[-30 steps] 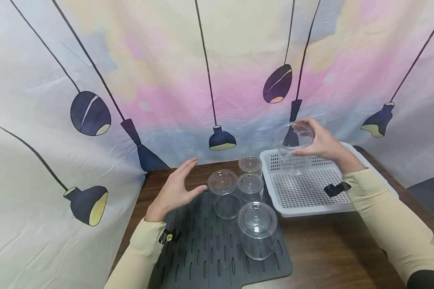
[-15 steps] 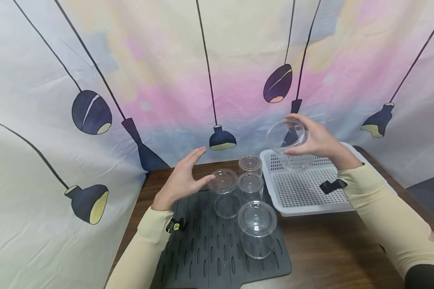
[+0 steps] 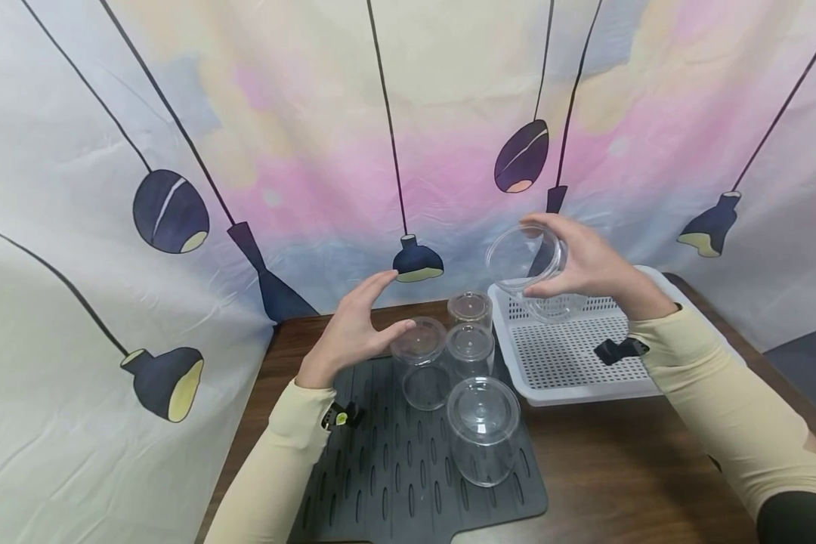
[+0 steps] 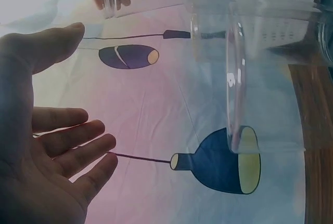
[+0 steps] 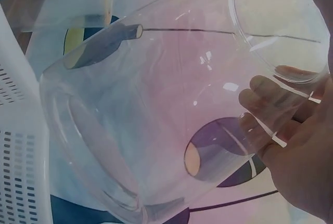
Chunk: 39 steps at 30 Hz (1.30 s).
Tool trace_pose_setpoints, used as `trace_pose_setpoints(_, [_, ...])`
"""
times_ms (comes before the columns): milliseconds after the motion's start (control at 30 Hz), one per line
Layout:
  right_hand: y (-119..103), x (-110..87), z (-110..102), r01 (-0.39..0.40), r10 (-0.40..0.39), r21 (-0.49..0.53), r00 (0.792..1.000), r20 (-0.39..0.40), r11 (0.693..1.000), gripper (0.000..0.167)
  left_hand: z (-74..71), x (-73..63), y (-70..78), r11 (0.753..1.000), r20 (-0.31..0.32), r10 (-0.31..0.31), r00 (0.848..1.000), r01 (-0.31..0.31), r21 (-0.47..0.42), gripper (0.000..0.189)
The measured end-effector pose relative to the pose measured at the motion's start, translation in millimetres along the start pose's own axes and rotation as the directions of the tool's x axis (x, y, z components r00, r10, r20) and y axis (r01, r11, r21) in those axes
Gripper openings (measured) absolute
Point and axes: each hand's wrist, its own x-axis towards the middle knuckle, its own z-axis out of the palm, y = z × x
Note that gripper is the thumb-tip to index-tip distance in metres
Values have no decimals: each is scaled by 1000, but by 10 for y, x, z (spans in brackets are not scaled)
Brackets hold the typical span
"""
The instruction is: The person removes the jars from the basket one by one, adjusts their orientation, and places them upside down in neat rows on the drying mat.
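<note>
My right hand [image 3: 588,261] holds a clear jar [image 3: 525,261] near its upper rim, thumb on the near side and fingers on the far side. The jar is tilted in the air, partly over the white basket [image 3: 598,394]. Whether a lid covers it I cannot tell. My left hand [image 3: 353,332] is raised with its fingers spread and nothing in it. In the left wrist view its fingertips [image 4: 96,172] are apart from the clear jars. Nearest to it is a clear jar [image 3: 426,389] on the dark ribbed mat [image 3: 394,483].
Two smaller clear jars [image 3: 471,349] stand close together between that jar and the basket. A larger clear jar [image 3: 484,446] stands nearer on the mat. All are on a brown wooden table [image 3: 598,483]. A curtain [image 3: 313,151] with printed lamps hangs right behind.
My right hand has carried the jar left and slightly up, tilting it more. My left hand has moved right and up, closer to the jars. The standing jars have stayed put.
</note>
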Motion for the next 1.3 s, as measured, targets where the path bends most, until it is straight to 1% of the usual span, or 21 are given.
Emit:
trace_pose_setpoints(367, [-104,28,52,65,-64,-33,998,18,997,104,38,114,66,998,-30,62,998,-62,6,76])
trace_pose_setpoints(500, [-130,43,73,64,-63,-34,997,35,997,103,48,150,87,997,-34,73,997,-73,8,78])
trace_pose_setpoints(700, [-190,59,102,74,-71,-47,996,57,996,104,68,198,125,996,-38,91,995,-92,-13,78])
trace_pose_setpoints(833, [-229,67,130,90,-86,-63,994,63,994,104,75,213,151,995,-27,96,995,-96,-24,79])
trace_pose_setpoints(1067, [-304,99,194,144,-137,-94,987,79,985,102,90,239,225,994,-8,89,996,-89,-55,81])
trace_pose_setpoints(1300, [-343,137,253,181,-169,-147,982,87,973,104,130,288,306,994,-11,90,996,-90,-64,82])
